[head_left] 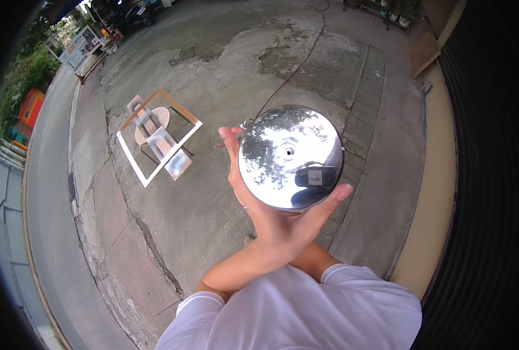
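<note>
One shiny disc (271, 149) is held up in front of the chest, its mirror face toward the viewer; holding it raised and facing up appears to be the step in hand. Beneath it is what I take to be the left hand (278, 228), judging by the forearm from the left sleeve, though the crossed arms make this hard to read. Its fingers are spread wide around the disc: fingertips (229, 137) rise by the left edge, the thumb (336, 198) lies by the lower right edge, and the palm is mostly hidden. The right forearm (313, 261) passes behind that wrist; I cannot tell how the right hand's fingers stand. Any next move calls for a steady grip at the rim and a level wrist, since so smooth a disc could slip. Beyond, a frame (132, 161) and a stool (163, 118) stand on the pavement (213, 76), well apart from the disc.
</note>
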The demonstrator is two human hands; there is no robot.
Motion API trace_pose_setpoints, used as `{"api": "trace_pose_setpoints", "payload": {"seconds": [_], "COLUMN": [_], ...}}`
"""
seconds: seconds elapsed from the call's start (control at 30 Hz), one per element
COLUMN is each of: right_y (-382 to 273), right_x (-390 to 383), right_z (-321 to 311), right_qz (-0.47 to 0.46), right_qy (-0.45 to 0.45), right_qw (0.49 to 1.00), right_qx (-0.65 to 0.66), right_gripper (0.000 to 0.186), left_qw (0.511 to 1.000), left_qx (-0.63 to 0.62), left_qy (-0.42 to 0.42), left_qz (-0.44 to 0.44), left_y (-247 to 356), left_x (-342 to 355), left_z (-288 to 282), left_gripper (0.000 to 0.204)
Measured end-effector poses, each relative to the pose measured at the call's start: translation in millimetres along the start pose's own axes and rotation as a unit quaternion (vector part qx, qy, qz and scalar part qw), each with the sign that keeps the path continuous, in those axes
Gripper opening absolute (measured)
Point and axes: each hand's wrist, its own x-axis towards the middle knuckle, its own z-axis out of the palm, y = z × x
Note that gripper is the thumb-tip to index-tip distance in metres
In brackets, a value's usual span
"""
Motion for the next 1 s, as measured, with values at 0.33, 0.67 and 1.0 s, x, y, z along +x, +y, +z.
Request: {"api": "trace_pose_setpoints", "payload": {"seconds": [0.33,0.67,1.0], "right_y": [-19.8,-32.5,-8.2], "right_x": [6.2,59.7,128.2], "right_z": [-32.6,-83.0,-43.9], "right_qz": [0.202,0.202,0.058], "right_qy": [-0.124,-0.32,-0.477], "right_qw": [0.971,0.918,0.87], "right_qx": [-0.032,-0.12,-0.106], "right_gripper": [0.055,0.034,0.039], "left_qw": [0.991,0.985,0.913], "left_qx": [0.093,-0.011,0.007], "left_qy": [-0.017,-0.032,-0.377], "left_qz": [0.09,-0.169,-0.156], "left_y": [-15.7,-178.3,-357.8], "left_x": [-3.8,-52.6,-114.9], "left_z": [42.4,-47.2,4.4], "left_gripper": [0.094,0.052,0.06]}}
